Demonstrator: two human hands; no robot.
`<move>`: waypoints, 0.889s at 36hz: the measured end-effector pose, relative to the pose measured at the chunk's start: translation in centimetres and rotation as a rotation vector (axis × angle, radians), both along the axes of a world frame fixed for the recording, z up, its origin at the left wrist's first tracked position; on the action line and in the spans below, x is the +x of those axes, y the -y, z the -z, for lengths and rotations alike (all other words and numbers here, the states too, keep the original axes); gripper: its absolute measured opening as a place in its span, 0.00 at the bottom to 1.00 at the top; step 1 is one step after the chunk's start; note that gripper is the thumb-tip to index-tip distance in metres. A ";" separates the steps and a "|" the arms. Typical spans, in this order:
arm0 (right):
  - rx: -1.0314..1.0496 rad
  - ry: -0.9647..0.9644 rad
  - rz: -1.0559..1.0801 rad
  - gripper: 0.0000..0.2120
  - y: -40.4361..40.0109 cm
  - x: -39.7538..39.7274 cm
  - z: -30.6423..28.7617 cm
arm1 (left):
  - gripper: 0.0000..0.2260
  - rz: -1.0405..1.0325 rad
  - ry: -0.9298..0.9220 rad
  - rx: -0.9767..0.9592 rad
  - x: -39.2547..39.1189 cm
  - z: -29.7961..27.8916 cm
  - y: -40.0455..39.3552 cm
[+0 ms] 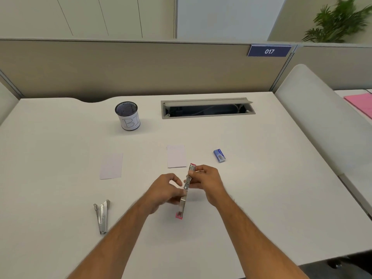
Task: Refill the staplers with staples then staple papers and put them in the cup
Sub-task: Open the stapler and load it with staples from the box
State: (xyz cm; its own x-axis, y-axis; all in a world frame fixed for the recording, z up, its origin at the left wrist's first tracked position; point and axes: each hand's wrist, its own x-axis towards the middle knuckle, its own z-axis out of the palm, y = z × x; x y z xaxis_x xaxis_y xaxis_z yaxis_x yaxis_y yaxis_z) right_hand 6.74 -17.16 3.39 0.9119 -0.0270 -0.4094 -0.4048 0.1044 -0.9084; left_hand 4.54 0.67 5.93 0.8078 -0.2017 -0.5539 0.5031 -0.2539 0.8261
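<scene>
A pink-ended metal stapler (182, 206) is swung fully open into one long strip above the desk's middle. My left hand (163, 192) grips its near half, and my right hand (207, 181) pinches its far half. A second, silver stapler (102, 216) lies partly open at the front left. Two small stacks of white paper lie flat: one (111, 166) at the left, one (176, 156) just beyond the hands. A blue staple box (219, 155) rests to the right. The black mesh cup (127, 115) with a white label stands at the back left.
An open cable tray (207, 107) is sunk into the white desk (261, 188) at the back, in front of a beige partition. A low divider runs along the right edge, with pink paper (360, 103) on the neighbouring desk.
</scene>
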 end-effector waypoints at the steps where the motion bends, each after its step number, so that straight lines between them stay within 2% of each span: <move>1: 0.025 0.010 -0.005 0.08 0.1 0.0 -0.4 | 0.14 0.015 0.009 -0.016 0.2 -0.5 -0.2; 8: 0.076 0.065 0.003 0.10 0.1 0.5 -2.4 | 0.03 0.123 0.024 -0.151 1.1 -2.4 -1.6; 13: 0.069 0.070 0.071 0.10 0.0 0.8 -2.9 | 0.12 0.202 0.005 -0.259 1.2 -2.6 -2.7; 17: 0.046 0.071 0.078 0.10 0.1 0.7 -2.8 | 0.14 0.230 0.072 -0.294 1.0 -2.7 -2.7; 23: -0.037 0.104 0.005 0.09 -0.4 0.3 -2.7 | 0.10 0.004 0.261 -0.212 1.0 -2.2 -1.6; 26: -0.033 0.140 -0.069 0.08 -0.8 -0.2 -2.8 | 0.04 -0.028 0.361 -0.140 0.9 -1.9 -0.8; 32: -0.025 0.160 -0.170 0.11 -1.2 -1.1 -3.1 | 0.03 -0.063 0.392 -0.076 1.0 -1.7 -0.4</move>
